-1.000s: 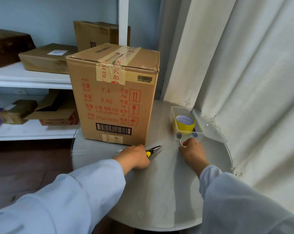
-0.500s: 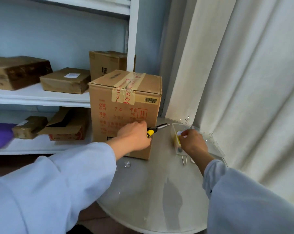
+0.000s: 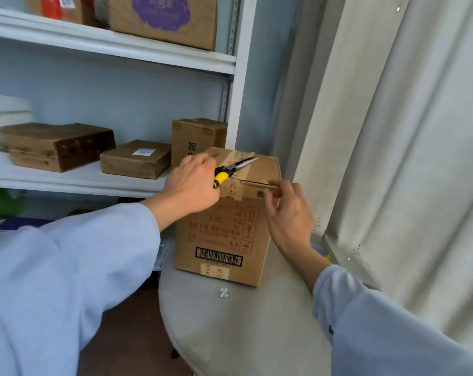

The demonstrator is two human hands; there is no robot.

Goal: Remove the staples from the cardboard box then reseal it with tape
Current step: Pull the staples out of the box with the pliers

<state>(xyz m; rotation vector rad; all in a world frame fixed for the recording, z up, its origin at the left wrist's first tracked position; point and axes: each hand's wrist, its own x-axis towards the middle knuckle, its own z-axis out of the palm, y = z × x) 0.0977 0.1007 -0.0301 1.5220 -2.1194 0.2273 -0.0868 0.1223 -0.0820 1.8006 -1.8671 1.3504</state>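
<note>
A brown cardboard box (image 3: 224, 240) with red print and a barcode stands on the round grey table (image 3: 246, 321). Old tape runs over its top seam. My left hand (image 3: 192, 185) grips yellow-handled needle-nose pliers (image 3: 234, 169), their jaws pointing right over the box top. My right hand (image 3: 289, 213) touches the box's upper front right edge, fingers loosely curled against the flap. A yellow tape roll (image 3: 323, 252) shows partly behind my right wrist, in a clear plastic container (image 3: 346, 259).
White shelves (image 3: 94, 183) on the left hold several brown parcels. A white curtain (image 3: 406, 158) hangs close on the right. A small metal disc (image 3: 224, 292) sits on the table in front of the box. Dark floor lies below the table's left edge.
My left hand has lifted the pliers from the table up to the box top. My right hand left the plastic container and moved to the box's upper edge. The camera view rose.
</note>
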